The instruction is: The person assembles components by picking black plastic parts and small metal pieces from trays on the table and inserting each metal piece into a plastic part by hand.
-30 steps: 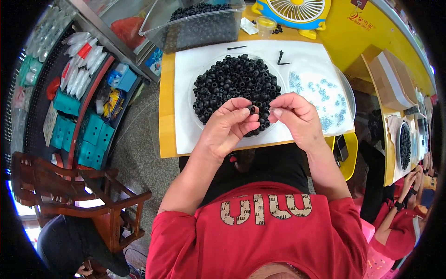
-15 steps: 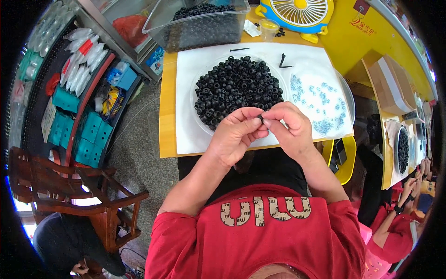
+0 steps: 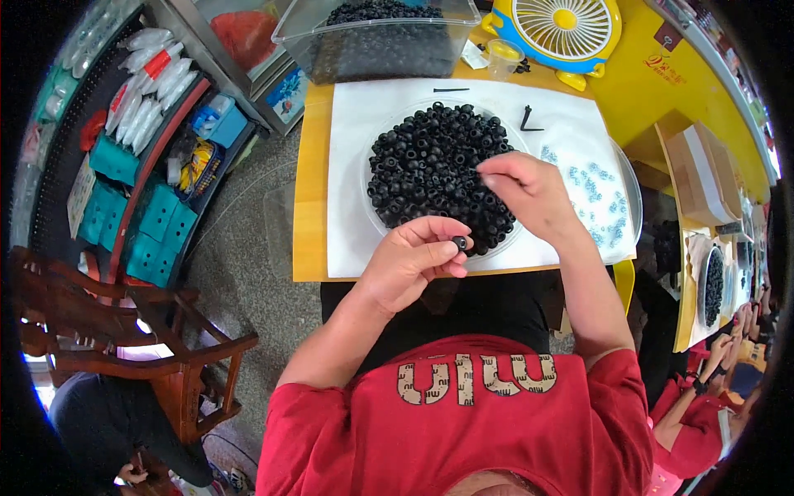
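My left hand [image 3: 415,258] is closed in a pinch on a single black bead [image 3: 460,243], at the near edge of the table. Beyond it lies a round clear tray [image 3: 365,188] heaped with black beads [image 3: 434,169], each with a hole through it. My right hand [image 3: 536,194] reaches over the right side of the heap, thumb and fingers pinched together. Whether anything is between those fingertips I cannot make out. To the right, partly behind my right forearm, a second clear tray [image 3: 633,194] carries small bluish clear pieces [image 3: 597,188].
At the back stand a clear bin [image 3: 380,50] of black beads, a small clear cup [image 3: 504,58] and a blue-and-yellow fan [image 3: 565,25]. Two thin black tools [image 3: 529,121] lie on the white sheet [image 3: 347,149]. People work at another table [image 3: 688,306] on the right; a wooden chair [image 3: 182,364] stands left.
My right hand has parted from my left and moved out over the bead heap. The bead in my left fingers now shows plainly. The whole view has shifted slightly.
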Demonstrator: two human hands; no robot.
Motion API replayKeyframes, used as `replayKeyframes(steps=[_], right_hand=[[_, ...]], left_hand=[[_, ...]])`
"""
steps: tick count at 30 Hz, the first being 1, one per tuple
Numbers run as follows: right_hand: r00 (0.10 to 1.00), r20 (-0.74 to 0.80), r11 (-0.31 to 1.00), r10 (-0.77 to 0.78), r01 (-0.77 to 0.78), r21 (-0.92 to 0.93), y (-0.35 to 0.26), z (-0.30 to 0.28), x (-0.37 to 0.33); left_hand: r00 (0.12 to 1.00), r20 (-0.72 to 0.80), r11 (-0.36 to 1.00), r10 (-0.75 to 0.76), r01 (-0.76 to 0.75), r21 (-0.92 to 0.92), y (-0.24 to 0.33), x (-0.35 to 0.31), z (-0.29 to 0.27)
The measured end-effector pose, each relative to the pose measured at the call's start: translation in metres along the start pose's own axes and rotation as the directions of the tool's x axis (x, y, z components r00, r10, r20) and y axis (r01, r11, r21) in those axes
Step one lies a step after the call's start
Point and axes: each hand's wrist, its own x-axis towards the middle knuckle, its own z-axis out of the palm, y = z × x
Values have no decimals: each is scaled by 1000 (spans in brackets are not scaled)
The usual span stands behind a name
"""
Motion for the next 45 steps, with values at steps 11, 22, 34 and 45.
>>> replayKeyframes(steps=[11, 22, 34, 45], right_hand=[[899, 439, 786, -11, 279, -552, 14, 39, 47], [944, 270, 971, 187, -220, 96, 10, 18, 27], [998, 58, 911, -30, 3, 413, 4, 17, -26], [950, 299, 842, 86, -230, 489, 1, -3, -22]], left_hand=[[997, 71, 1000, -16, 16, 1, -1, 0, -1], [999, -10, 997, 35, -36, -74, -1, 5, 3], [984, -90, 977, 151, -163, -135, -10, 28, 14], [976, -93, 980, 198, -200, -9, -12, 27, 17]])
